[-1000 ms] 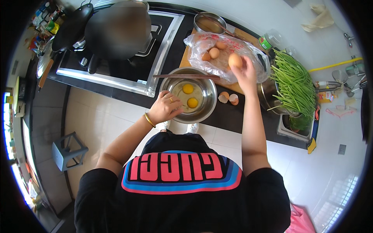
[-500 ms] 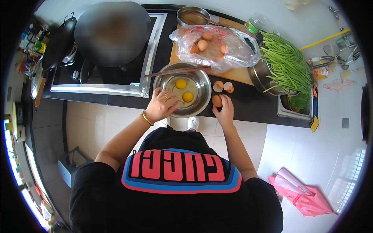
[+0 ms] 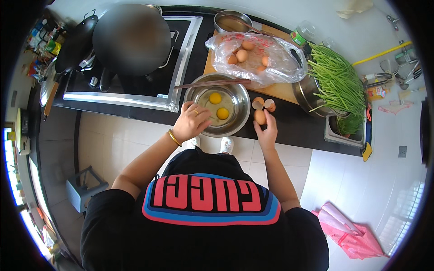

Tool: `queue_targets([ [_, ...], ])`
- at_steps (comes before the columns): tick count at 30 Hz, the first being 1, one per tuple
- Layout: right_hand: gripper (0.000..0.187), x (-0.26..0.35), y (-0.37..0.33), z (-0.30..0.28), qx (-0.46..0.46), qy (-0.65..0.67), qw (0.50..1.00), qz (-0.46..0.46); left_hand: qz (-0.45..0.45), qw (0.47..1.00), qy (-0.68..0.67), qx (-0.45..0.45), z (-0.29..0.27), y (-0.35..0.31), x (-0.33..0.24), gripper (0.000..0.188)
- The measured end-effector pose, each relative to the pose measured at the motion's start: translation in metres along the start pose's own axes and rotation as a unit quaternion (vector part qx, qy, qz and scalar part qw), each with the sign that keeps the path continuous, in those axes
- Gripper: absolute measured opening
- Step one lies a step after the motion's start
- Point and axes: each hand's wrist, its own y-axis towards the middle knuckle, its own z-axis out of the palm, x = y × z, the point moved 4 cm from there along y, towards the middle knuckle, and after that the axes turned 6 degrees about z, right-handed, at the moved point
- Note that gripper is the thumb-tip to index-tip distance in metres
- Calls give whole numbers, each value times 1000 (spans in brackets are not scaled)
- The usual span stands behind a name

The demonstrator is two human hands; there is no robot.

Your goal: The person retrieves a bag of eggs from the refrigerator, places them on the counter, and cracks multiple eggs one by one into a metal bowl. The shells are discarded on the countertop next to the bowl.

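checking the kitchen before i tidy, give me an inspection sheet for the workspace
Surface: black counter; wooden board under a plastic bag.
Job's things: bowl with two yolks, chopsticks across its rim; brown egg.
Clutter: eggshells beside the bowl.
Hands: left hand at the bowl's left edge; right hand holding the egg.
Cables: yellow cord or hose by the wall; cannot tell which.
Surroundings: dark pan, blurred, on the stove; green stems right of the board; grey stool on the floor.

Wok [image 3: 107, 58] interior blurred; bowl [image 3: 245, 118] rim partly hidden by left hand [image 3: 192, 123]; leftmost bottles [image 3: 52, 48] indistinct.
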Motion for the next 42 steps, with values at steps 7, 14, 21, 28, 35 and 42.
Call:
queue_targets([
  [7, 37, 72, 51, 17, 232, 485, 807, 245, -108, 966, -229, -57, -23, 57, -8, 47],
  [14, 36, 90, 59, 49, 378, 462, 746, 295, -71, 958, -279, 7, -19, 74, 1, 52],
  [21, 48, 81, 58, 68, 383, 331, 852, 135, -164, 951, -261, -15, -11, 57, 8, 44],
  [28, 50, 78, 53, 76, 388, 305, 864, 97, -242, 941, -235, -21, 2, 44, 9, 43],
  [35, 52, 80, 56, 76, 397, 267, 872, 101, -244, 944, -218, -44, -1, 46, 8, 42],
  [42, 52, 95, 60, 71, 372, 196, 906, 42, -239, 949, -189, -82, 6, 44, 9, 40],
])
